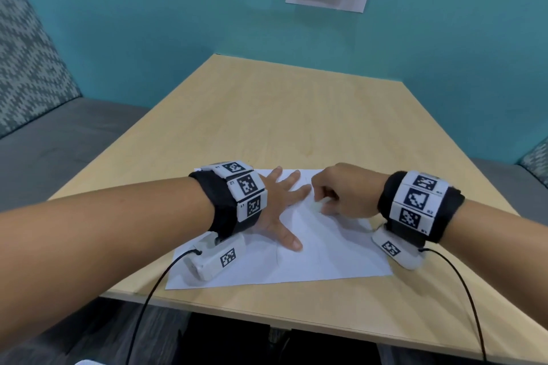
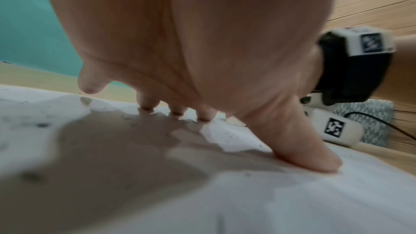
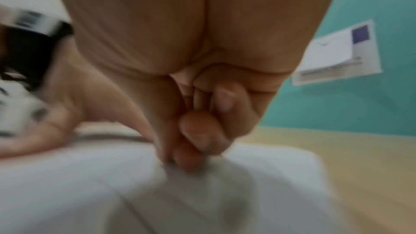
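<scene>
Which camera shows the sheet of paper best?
Head view: nearly the whole white sheet shows, flat on the table, with the left hand pressing it. Both wrist views show only blurred close-up patches of it.

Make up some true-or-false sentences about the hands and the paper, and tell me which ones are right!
1. The left hand lies flat on the sheet of paper with its fingers spread. True.
2. The paper lies on a glass table. False: the table is light wood.
3. The right hand has curled fingers, with the tips down on the paper. True.
4. The wall behind the table is red. False: the wall is teal.
5. Both wrists are bare. False: a left wristband and a right wristband, black with checkered markers, wrap them.
</scene>
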`<state>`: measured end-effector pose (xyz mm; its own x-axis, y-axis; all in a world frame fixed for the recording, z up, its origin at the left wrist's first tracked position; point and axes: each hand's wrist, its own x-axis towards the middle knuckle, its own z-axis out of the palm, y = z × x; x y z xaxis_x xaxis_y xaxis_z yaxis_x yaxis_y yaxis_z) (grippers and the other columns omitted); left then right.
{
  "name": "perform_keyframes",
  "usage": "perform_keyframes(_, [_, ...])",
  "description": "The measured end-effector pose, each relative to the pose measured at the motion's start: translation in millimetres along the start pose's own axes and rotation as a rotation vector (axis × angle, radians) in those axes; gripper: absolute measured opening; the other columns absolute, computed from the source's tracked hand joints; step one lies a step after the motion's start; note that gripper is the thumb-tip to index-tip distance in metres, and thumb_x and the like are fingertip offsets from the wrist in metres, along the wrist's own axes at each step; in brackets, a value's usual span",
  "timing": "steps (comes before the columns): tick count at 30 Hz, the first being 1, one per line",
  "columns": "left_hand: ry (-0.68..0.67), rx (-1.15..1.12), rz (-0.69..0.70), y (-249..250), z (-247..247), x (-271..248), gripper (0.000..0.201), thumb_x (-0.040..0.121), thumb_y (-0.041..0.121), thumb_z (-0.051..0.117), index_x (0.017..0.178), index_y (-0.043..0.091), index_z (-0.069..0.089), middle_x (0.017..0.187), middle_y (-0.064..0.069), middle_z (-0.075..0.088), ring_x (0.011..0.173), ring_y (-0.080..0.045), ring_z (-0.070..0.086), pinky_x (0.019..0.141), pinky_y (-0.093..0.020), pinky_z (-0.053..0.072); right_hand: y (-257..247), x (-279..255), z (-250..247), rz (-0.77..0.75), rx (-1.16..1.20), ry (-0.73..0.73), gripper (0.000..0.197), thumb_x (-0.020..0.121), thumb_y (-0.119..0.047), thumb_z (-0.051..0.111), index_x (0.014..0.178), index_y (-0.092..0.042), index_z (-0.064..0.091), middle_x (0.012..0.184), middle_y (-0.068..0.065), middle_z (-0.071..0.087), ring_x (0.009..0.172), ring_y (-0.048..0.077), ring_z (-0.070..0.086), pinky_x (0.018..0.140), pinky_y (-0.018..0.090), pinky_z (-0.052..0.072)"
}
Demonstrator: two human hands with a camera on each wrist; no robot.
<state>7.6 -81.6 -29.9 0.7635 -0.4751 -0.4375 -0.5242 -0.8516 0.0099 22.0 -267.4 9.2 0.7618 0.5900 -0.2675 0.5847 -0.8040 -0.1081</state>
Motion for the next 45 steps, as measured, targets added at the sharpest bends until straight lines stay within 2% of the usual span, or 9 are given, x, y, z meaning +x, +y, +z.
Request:
perform_keyframes(4, [-0.003, -0.02, 0.029, 1, -3, -1, 0.113, 0.077, 0.078, 0.058, 0.154, 0.042, -0.017, 0.164, 0.003, -0.023, 0.15, -0.032, -0.019, 0.113, -0.067, 0.002, -21, -9, 12, -0.148, 0.02, -0.085, 0.023, 0.085, -0.013, 0.059, 0.078, -0.03, 0.045, 0.064, -0.015, 0.047, 0.059, 0.003, 0.044, 0.054, 0.015, 0.03])
perform_keyframes(8, [-0.009, 0.005, 0.005, 0, -1, -1, 0.115, 0.076, 0.081, 0.055, 0.153, 0.04, -0.021, 0.163, 0.003, -0.023, 0.15, -0.032, -0.019, 0.113, -0.067, 0.003, -1, -1, 1, 0.003, -0.009, -0.001, 0.011, 0.083, -0.017, 0.062, 0.083, -0.025, 0.054, 0.071, -0.013, 0.052, 0.07, 0.015, 0.051, 0.058, 0.02, 0.036])
perform_keyframes(13, [-0.007, -0.004, 0.027, -1, 0, 2, 0.112, 0.075, 0.08, 0.057, 0.155, 0.042, -0.011, 0.164, 0.003, -0.023, 0.15, -0.033, -0.019, 0.113, -0.067, 0.001, -31, -14, 16, -0.147, 0.052, -0.084, 0.029, 0.083, -0.014, 0.06, 0.069, -0.031, 0.042, 0.065, -0.013, 0.047, 0.059, 0.005, 0.044, 0.057, 0.022, 0.034])
perform_keyframes(18, [-0.024, 0.015, -0.005, 0, -7, -2, 0.11, 0.077, 0.081, 0.054, 0.154, 0.043, -0.015, 0.164, 0.001, -0.021, 0.151, -0.035, -0.016, 0.113, -0.067, 0.002, -12, -1, 5, -0.018, -0.011, 0.01, 0.009, 0.085, -0.017, 0.059, 0.094, -0.018, 0.061, 0.07, -0.015, 0.05, 0.07, 0.012, 0.048, 0.063, 0.023, 0.035])
perform_keyframes(24, [0.036, 0.034, -0.055, -1, -10, -13, 0.111, 0.079, 0.081, 0.051, 0.155, 0.037, -0.017, 0.165, 0.002, -0.017, 0.152, -0.03, -0.014, 0.115, -0.068, 0.004, -12, 6, 7, 0.001, -0.009, 0.039, 0.004, 0.085, -0.018, 0.059, 0.086, -0.014, 0.06, 0.07, -0.009, 0.054, 0.067, 0.014, 0.049, 0.06, 0.025, 0.039])
perform_keyframes(29, [-0.145, 0.023, -0.028, -9, -5, -42, 0.118, 0.076, 0.076, 0.062, 0.154, 0.038, -0.017, 0.163, 0.006, -0.025, 0.151, -0.023, -0.018, 0.117, -0.064, 0.006, -13, 7, 9, 0.015, 0.036, 0.038, 0.008, 0.083, -0.023, 0.061, 0.089, -0.018, 0.063, 0.073, -0.013, 0.055, 0.073, 0.016, 0.053, 0.06, 0.022, 0.038])
perform_keyframes(37, [-0.078, -0.003, 0.013, -12, 9, -42, 0.113, 0.074, 0.077, 0.062, 0.154, 0.045, -0.011, 0.162, 0.001, -0.028, 0.15, -0.032, -0.021, 0.11, -0.075, 0.004, -70, -15, 23, -0.21, 0.078, -0.102, 0.006, 0.083, -0.015, 0.058, 0.089, -0.013, 0.061, 0.08, 0.004, 0.064, 0.068, 0.016, 0.05, 0.064, 0.033, 0.045])
perform_keyframes(41, [-0.084, 0.025, -0.009, -8, 8, -44, 0.117, 0.075, 0.078, 0.06, 0.153, 0.042, -0.019, 0.162, 0.003, -0.028, 0.15, -0.03, -0.019, 0.111, -0.073, 0.006, -42, 5, 7, -0.043, -0.032, 0.04, 0.007, 0.086, -0.019, 0.058, 0.092, -0.017, 0.06, 0.076, -0.01, 0.052, 0.08, 0.018, 0.05, 0.069, 0.026, 0.037])
perform_keyframes(45, [-0.09, -0.007, 0.009, -11, 8, -44, 0.105, 0.076, 0.077, 0.06, 0.154, 0.048, -0.004, 0.161, 0.003, -0.03, 0.15, -0.03, -0.022, 0.11, -0.075, 0.003, -64, -3, 21, -0.187, 0.03, -0.082, 0.01, 0.084, -0.019, 0.059, 0.093, -0.019, 0.058, 0.072, -0.009, 0.054, 0.066, 0.011, 0.05, 0.066, 0.028, 0.042])
